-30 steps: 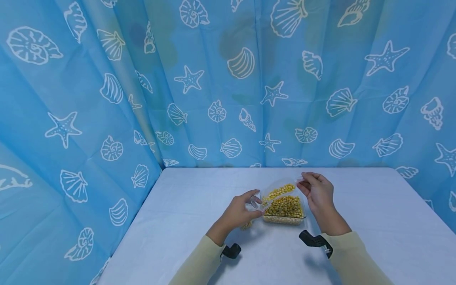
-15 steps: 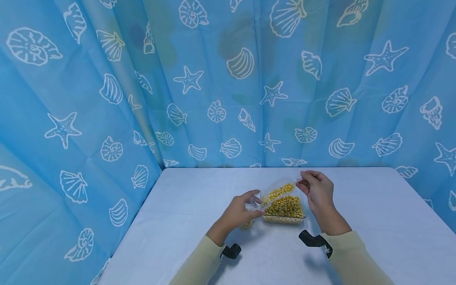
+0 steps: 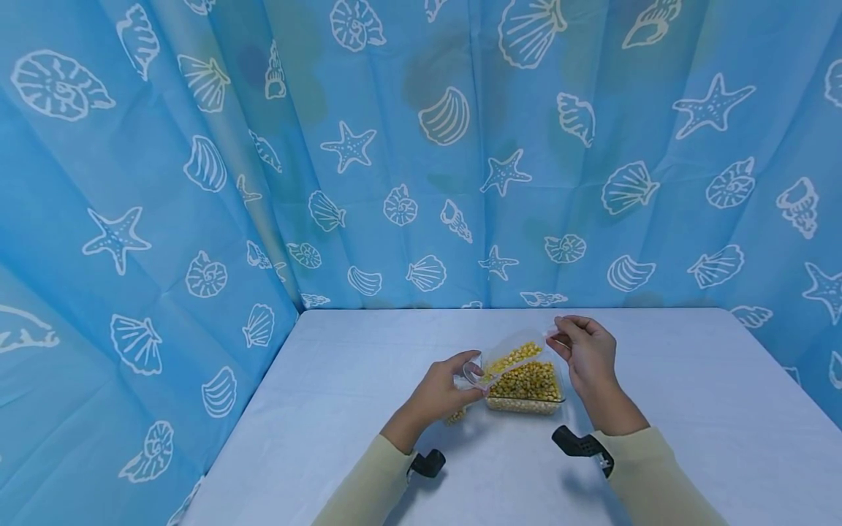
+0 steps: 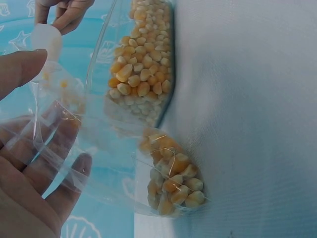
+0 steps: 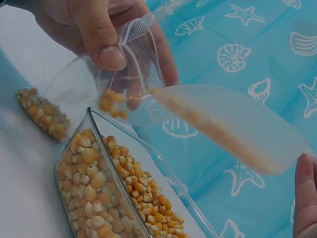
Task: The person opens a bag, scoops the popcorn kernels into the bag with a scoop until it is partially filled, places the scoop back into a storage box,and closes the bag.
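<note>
My left hand (image 3: 442, 387) holds the mouth of a clear zip-lock bag (image 4: 173, 178), thumb on one side and fingers on the other. Corn kernels (image 5: 44, 115) fill the bag's bottom corner, and a few more lie near its opening. In my right hand (image 3: 590, 358) is the handle end of a translucent plastic scoop (image 5: 237, 119), pinched by thumb and fingers. Its tip reaches into the bag's mouth, tilted down that way, with a line of kernels along it. Beneath the scoop stands a glass container (image 3: 524, 405) full of corn kernels.
A white cloth covers the table (image 3: 368, 351), which ends at a blue curtain (image 3: 408, 161) printed with shells and starfish. Each wrist carries a black camera mount (image 3: 582, 442) close above the tabletop. The container's glass rim is just below the bag's opening.
The scoop has shifted slightly, its kernels lying a little nearer the bag. Both hands stay almost where they were, and the container has not moved.
</note>
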A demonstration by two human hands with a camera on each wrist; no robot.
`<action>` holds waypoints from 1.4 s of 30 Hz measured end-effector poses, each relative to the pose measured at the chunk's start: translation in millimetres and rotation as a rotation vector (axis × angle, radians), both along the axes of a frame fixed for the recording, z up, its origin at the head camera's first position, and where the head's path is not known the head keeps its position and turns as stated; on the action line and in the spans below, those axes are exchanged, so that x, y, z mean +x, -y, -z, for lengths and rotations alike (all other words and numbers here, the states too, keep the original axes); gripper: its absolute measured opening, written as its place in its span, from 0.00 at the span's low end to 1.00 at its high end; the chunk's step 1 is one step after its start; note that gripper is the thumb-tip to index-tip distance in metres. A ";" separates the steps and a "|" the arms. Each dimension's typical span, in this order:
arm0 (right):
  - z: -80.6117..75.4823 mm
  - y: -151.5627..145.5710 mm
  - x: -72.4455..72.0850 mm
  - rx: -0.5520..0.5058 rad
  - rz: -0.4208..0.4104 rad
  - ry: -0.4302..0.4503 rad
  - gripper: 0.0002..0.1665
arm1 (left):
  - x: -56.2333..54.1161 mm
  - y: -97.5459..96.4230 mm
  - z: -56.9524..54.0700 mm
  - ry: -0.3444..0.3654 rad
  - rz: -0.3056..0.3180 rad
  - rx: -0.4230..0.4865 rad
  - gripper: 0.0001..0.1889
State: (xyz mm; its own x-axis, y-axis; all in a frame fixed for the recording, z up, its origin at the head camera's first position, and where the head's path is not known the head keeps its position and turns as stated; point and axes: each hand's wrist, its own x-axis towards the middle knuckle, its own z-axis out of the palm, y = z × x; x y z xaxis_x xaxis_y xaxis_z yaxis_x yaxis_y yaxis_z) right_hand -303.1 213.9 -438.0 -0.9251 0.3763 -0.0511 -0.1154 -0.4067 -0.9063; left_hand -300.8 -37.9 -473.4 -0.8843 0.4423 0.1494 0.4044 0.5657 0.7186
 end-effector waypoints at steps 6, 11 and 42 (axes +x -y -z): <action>2.1 -0.2 1.0 0.023 -0.005 -0.051 0.15 | 1.4 0.2 -2.6 0.001 0.004 0.004 0.36; 2.5 0.2 0.3 0.041 0.011 -0.059 0.13 | 2.1 0.5 -3.4 -0.004 0.003 0.003 0.36; -12.1 1.6 -2.3 0.054 -0.014 -0.062 0.15 | 0.8 2.9 -3.4 -0.063 0.023 0.035 0.35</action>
